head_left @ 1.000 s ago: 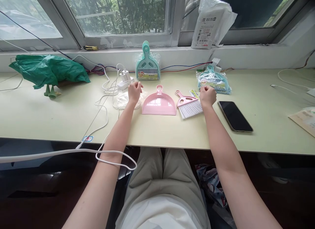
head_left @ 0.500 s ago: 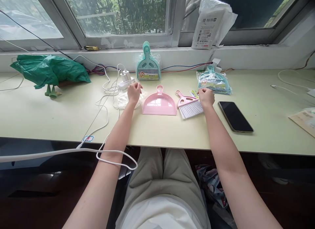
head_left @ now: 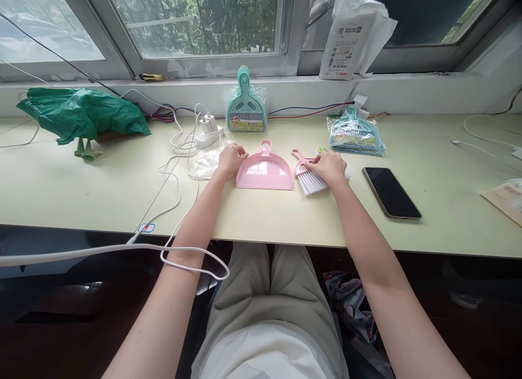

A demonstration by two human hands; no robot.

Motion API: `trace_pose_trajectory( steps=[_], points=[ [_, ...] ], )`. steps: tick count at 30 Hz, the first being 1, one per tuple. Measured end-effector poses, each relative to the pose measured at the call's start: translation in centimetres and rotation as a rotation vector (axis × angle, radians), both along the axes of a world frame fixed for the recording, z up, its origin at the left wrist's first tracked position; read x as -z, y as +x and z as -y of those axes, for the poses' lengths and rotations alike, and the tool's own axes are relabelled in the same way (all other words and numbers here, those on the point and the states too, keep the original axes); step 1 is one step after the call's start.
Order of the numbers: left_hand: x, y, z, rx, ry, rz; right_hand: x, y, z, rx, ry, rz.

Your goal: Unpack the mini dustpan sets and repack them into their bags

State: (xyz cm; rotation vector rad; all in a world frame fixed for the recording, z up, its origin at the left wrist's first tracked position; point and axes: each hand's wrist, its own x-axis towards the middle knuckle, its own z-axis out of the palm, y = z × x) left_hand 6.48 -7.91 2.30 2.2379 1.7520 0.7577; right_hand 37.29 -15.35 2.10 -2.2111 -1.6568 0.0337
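A pink dustpan [head_left: 265, 173] lies on the desk in front of me, its handle pointing to the window. My left hand [head_left: 232, 159] is at its left edge, fingers stretched towards the rim; whether they touch it I cannot tell. To the right of the dustpan is a small pink hand brush [head_left: 300, 160] with white bristles. My right hand [head_left: 331, 167] covers its right part, with thumb and fingertips on the brush head. A yellow-green label [head_left: 320, 150] shows behind the right hand.
Turquoise brush sets in clear wrap stand against the wall [head_left: 246, 104] and lie at back right [head_left: 354, 134]. A phone [head_left: 391, 193] lies to the right. White cables [head_left: 177, 197], a power strip [head_left: 210, 137] and a green bag [head_left: 81, 115] are left. One cable loops across my left forearm.
Both hands were fists beside the dustpan and brush. The fingers have since unfolded; the left hand moved right to the dustpan's edge, the right hand moved left onto the brush.
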Motion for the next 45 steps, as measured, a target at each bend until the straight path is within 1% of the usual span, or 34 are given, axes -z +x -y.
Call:
trace_pose_trajectory(
  steps=[5,9,16,19,23,28,31,35,40,43,45],
  points=[
    [0.1,-0.3,-0.3,0.035,0.024,0.036,0.1,-0.3,-0.1,-0.031,-0.009,-0.013],
    [0.1,-0.2,-0.1,0.076,0.002,-0.038,0.1,-0.4,-0.1,-0.031,0.009,-0.01],
    [0.1,0.3,0.4,0.083,0.014,-0.106,-1.3,-0.7,0.1,0.001,0.133,-0.038],
    [0.0,0.8,0.7,0.093,0.025,-0.136,-1.7,-1.2,0.2,-0.013,0.141,-0.119],
    [0.2,1.9,1.3,0.125,0.044,-0.163,-1.4,-2.4,0.2,-0.079,0.094,-0.215],
    [0.4,4.3,2.5,0.204,0.099,-0.25,-0.5,-3.8,0.4,-0.151,0.173,-0.158],
    [0.3,5.9,3.6,0.233,0.108,-0.254,0.0,-4.3,0.5,-0.184,0.199,-0.129],
    [0.2,7.5,4.9,0.355,0.107,-0.238,0.5,-4.6,0.4,-0.229,0.172,-0.135],
    [0.7,8.3,5.2,0.582,0.114,-0.234,0.8,-4.3,0.3,-0.302,0.187,-0.148],
    [0.5,8.2,5.4,0.711,0.201,-0.268,0.6,-4.1,0.2,-0.33,0.177,-0.173],
    [0.2,7.8,5.6,0.73,0.298,-0.31,0.5,-3.9,0.2,-0.346,0.168,-0.191]
  ],
)
